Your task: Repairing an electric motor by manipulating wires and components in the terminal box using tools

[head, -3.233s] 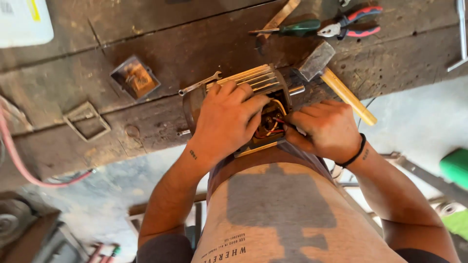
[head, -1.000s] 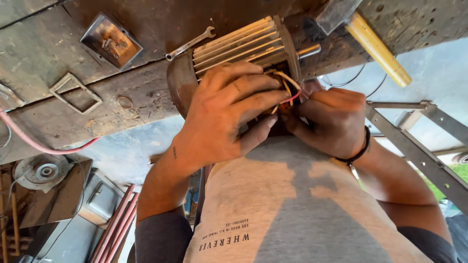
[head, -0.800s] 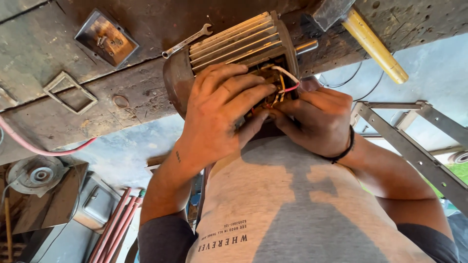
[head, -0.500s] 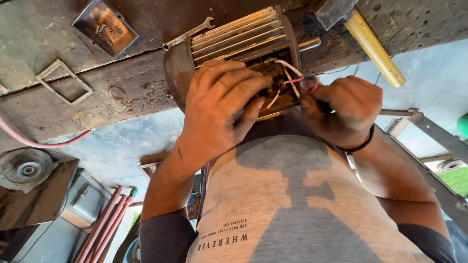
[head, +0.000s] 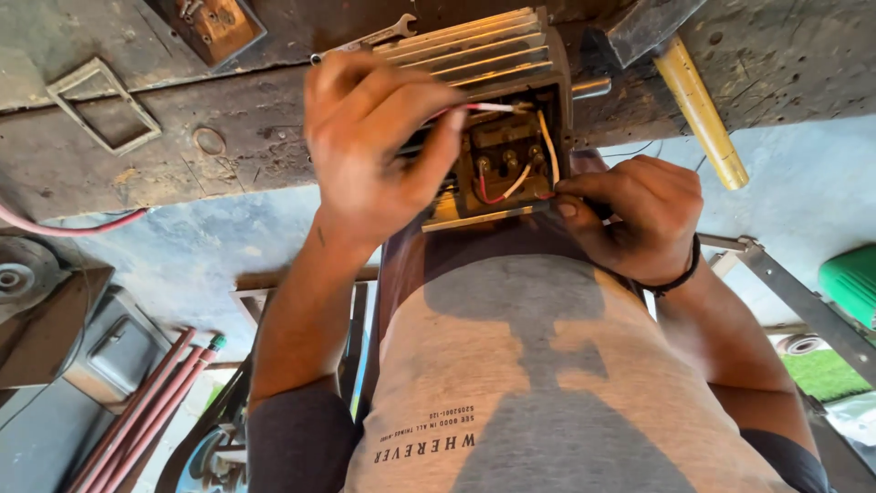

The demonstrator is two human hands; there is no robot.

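A finned electric motor (head: 474, 50) lies at the edge of a worn wooden bench (head: 182, 155), its open terminal box (head: 506, 160) facing me with red and white wires inside. My left hand (head: 374, 146) is raised over the box and pinches a red-and-white wire (head: 488, 108) that runs to the top of the terminals. My right hand (head: 630, 215) grips the lower right corner of the box, fingertips on the wires there.
A hammer with a yellow wooden handle (head: 698, 105) lies right of the motor. A spanner (head: 365, 38) sits behind it. A square metal frame (head: 100, 105) and a small box of parts (head: 214, 23) rest on the bench at left. Pipes (head: 137, 411) lie on the floor.
My left hand has lifted off the terminal box and pulled a wire up, uncovering the terminals. My right hand has dropped to the box's lower right corner.
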